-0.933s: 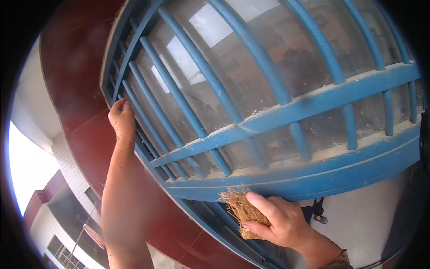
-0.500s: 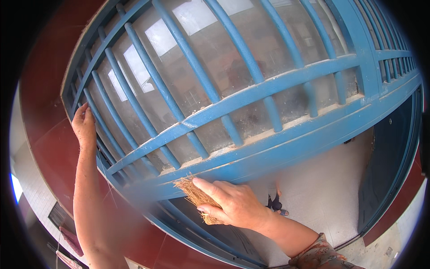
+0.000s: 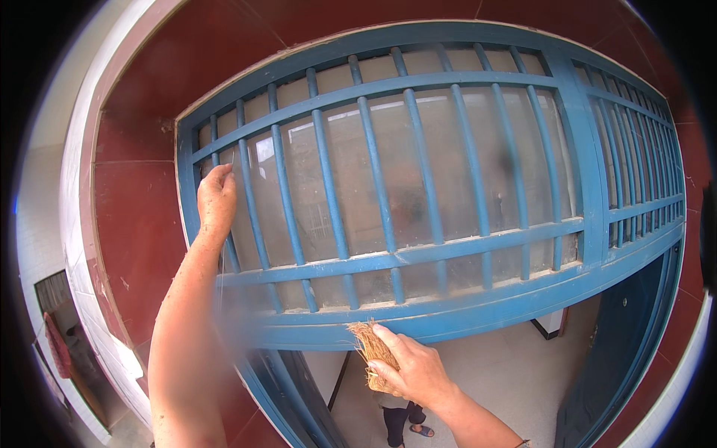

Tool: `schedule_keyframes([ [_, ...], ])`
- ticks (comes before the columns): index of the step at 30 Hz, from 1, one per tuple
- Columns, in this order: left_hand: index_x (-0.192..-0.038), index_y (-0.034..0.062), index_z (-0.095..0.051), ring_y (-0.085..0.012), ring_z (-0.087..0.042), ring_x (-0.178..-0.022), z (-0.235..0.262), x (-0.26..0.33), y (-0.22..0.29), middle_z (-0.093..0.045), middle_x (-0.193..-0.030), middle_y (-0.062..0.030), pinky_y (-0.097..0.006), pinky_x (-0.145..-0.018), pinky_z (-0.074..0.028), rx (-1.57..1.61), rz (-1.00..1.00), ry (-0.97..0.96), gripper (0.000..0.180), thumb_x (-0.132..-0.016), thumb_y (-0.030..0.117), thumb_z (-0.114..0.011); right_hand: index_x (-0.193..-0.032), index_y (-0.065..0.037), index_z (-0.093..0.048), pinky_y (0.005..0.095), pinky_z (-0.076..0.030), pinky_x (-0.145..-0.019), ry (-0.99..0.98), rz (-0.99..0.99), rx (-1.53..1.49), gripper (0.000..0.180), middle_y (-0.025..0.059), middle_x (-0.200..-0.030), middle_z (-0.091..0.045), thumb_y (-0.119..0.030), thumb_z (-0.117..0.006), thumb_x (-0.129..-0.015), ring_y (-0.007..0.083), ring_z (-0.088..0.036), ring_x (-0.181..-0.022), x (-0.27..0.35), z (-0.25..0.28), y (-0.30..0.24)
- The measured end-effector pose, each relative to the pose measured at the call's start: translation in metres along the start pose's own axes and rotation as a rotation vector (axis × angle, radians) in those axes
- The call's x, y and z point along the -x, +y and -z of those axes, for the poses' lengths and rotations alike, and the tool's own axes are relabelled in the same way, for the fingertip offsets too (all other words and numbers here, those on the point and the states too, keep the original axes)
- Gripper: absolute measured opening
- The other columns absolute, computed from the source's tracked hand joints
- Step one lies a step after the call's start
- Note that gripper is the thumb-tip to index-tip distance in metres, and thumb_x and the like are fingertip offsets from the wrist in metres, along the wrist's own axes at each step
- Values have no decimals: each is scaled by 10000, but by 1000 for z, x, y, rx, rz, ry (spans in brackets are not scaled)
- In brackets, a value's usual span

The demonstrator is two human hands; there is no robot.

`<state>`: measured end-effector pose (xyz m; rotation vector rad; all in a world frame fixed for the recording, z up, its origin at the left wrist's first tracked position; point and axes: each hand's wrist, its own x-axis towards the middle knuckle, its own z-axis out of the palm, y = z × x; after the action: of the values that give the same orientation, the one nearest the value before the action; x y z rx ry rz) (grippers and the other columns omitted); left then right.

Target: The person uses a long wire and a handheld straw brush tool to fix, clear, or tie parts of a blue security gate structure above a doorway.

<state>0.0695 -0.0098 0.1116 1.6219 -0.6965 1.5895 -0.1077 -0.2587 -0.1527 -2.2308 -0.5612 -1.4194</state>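
My right hand point(image 3: 418, 373) is closed around a bundle of coarse straw point(image 3: 377, 357), brown and frayed at its upper end. The bundle stands just in front of the lower rail of a blue window frame point(image 3: 478, 299); whether it touches is unclear. Higher up at the left, my left hand point(image 3: 217, 198) is closed at one of the blue window bars point(image 3: 231, 250), its fingertips curled against it. A thin pale strand point(image 3: 221, 261) hangs below that hand. Behind the bars is cloudy glass point(image 3: 358, 179), with pale dirt along the lower ledge.
Dark red tiles point(image 3: 138, 209) surround the frame. Below it is a doorway with a dark blue door leaf point(image 3: 609, 343) at the right and a pale floor point(image 3: 493, 373). A person's legs point(image 3: 403, 422) show low in the doorway. A second barred panel point(image 3: 635, 157) adjoins at the right.
My view has shifted, so the whole window frame now shows and appears lower and more level. Both hands appear further right in the picture, the right one still holding the straw bundle.
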Motion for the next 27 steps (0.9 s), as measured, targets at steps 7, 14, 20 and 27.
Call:
schedule_keyframes([
  [7,-1001,15,-637,-324,-622,-884,3,-2,1,-649,-918,-194,-370,-790,-473,-48,21,76,231,-826,130,-539,-1270,-66,-430,395,-503,-727,-6,-76,4,548,153,-995,-608,-283,-644,-814,323,-610,-869,3,8,-10],
  [14,-1018,4,-635,-207,-641,-805,12,3,-10,-668,-873,-158,-301,-729,-483,93,38,26,228,-828,112,-569,-1246,-39,-446,379,-505,-788,128,-44,72,576,188,-1100,-594,-201,-708,-759,329,-612,-948,5,24,-19],
  [20,-1019,26,-632,-286,-628,-847,12,9,-7,-654,-892,-176,-348,-763,-482,40,77,53,230,-829,120,-543,-1246,-22,-442,371,-499,-804,159,75,185,570,204,-1107,-585,-152,-703,-757,334,-605,-970,-25,48,-26],
  [27,-1019,60,-641,-333,-607,-920,15,12,10,-648,-950,-166,-392,-807,-478,-49,163,54,227,-845,145,-522,-1251,-24,-440,374,-497,-708,166,189,367,565,154,-955,-608,-166,-691,-766,307,-613,-833,-65,57,-24],
])
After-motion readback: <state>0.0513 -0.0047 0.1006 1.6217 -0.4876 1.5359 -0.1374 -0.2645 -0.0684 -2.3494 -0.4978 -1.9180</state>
